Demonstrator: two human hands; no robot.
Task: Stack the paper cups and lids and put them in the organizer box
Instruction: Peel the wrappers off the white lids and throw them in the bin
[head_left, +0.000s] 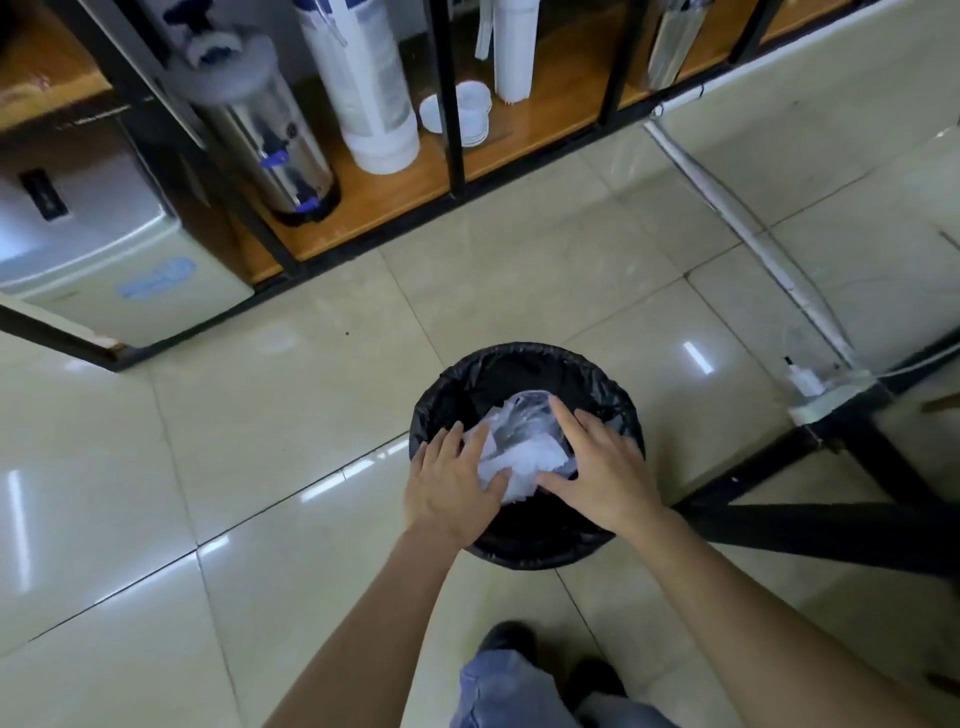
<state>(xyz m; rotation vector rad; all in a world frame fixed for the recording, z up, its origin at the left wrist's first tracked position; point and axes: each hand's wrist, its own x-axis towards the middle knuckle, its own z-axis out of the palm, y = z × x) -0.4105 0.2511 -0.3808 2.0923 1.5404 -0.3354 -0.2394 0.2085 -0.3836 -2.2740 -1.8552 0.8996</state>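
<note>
One round waste bin lined with a black plastic bag (524, 364) stands on the glossy cream floor tiles (291, 395), and two bare hands reach into its mouth from the near side. The left hand (452, 480) lies over the bin's near-left rim with fingers spread, its thumb pressed onto a crumpled bundle of clear plastic wrap and white paper (522, 447) that sits inside the bin. The right hand (597, 470) lies flat on the right side of the same bundle, fingers apart and extended, thumb touching the white paper; neither hand is closed around it. The bundle is the only thing visible in the bin. Beyond, a black-framed rack with a wooden bottom shelf (415, 182) stands at the far edge of the floor. On that shelf, three tall white sleeved stacks of paper cups can be counted: a large one (369, 83) left of the middle post, a slimmer one (514, 47) right of it, and a silvery wrapped one (675, 47) near the shelf's right end. A low pile of white lids (467, 111) rests between the first two stacks. One steel beverage urn with blue taps (265, 124) stands at the shelf's left end. Two dark shoes (506, 636) show at the bottom edge.
</note>
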